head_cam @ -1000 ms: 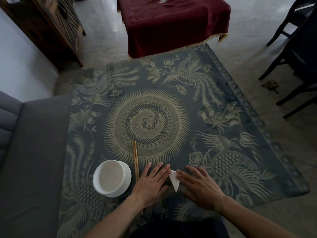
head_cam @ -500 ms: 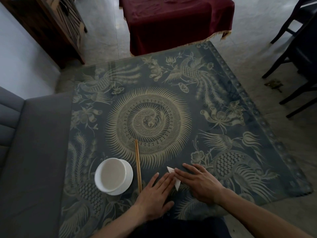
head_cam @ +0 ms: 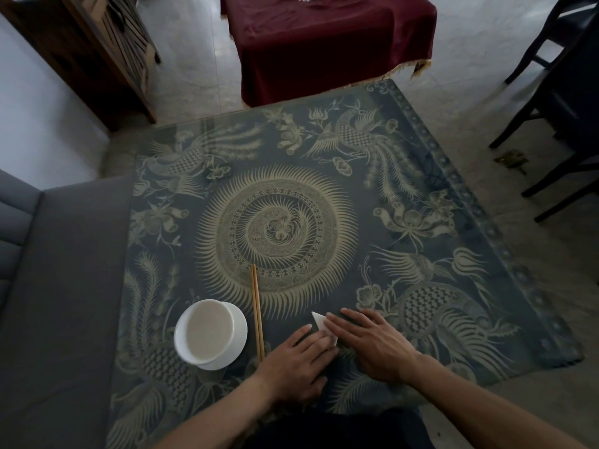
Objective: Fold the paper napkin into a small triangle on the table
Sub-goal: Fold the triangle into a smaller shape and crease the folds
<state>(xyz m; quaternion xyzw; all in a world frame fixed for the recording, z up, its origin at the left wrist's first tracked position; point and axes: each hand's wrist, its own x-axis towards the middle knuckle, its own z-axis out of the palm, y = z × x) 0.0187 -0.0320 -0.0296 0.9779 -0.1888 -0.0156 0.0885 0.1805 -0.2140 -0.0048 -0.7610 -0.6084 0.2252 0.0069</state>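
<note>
Flat-fingered left hand [head_cam: 296,367] and right hand [head_cam: 372,343] on napkin [head_cam: 319,320], beside 2 chopsticks [head_cam: 257,312], white bowl [head_cam: 209,335]

Most of the paper napkin [head_cam: 318,320] is covered by both hands' fingers; only its far point and near tip are seen. The table's [head_cam: 486,241] near edge is perhaps cut off.

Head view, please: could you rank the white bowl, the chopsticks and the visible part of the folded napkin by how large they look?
1. white bowl: largest in area, though it also stands taller, nearer the camera.
2. chopsticks: longer than the bowl is wide, but very thin.
3. folded napkin: smallest; fingers of the left hand and right hand cover part.
</note>
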